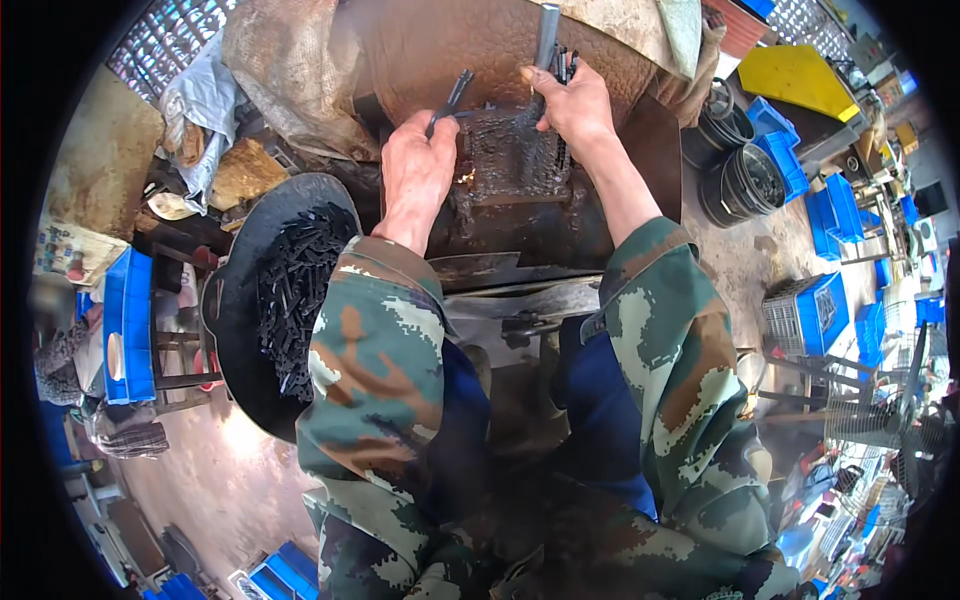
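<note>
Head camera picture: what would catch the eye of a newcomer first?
At the top centre, the left hand holds a thin dark metal strip over a blackened, greasy metal machine block, where a small bright spark shows. The right hand grips a bundle of dark metal strips just above it. To the left lies a round black pan filled with many short black metal pieces.

Blue crates (pixel 128 325) at left, stacked black buckets (pixel 745 180) and yellow board (pixel 800 78) at right.
</note>
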Available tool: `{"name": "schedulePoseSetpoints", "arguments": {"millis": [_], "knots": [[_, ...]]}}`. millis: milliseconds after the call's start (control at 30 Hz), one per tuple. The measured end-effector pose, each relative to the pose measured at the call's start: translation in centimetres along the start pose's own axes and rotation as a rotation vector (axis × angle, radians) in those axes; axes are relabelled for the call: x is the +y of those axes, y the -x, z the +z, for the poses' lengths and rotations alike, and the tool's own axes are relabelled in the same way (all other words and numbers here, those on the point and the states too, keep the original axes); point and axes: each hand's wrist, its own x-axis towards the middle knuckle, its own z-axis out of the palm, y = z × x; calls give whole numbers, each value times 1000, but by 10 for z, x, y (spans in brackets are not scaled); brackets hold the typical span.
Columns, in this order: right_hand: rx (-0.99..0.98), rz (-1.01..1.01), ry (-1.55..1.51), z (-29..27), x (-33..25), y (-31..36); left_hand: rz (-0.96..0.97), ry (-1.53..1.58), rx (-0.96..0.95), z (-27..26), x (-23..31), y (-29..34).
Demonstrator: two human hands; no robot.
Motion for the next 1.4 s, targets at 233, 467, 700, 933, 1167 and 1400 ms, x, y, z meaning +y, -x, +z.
{"name": "schedulePoseSetpoints", "arguments": {"millis": [233,467,700,933,1167,1400], "knots": [[-15,-13,2,-3,-3,3,19,15,0,1,0,0],[4,-15,31,-3,-3,2,28,20,-4,1,5,1],[7,-44,4,-2,-1,0,52,30,-7,0,5,3],[3,-44,10,-1,-3,3,42,11,-18,-3,6,3],[1,-46,10,-2,-4,4,44,-7,-61,-2,13,7],[6,-46,9,-3,-6,5,46,17,-69,-2,13,7]]}}
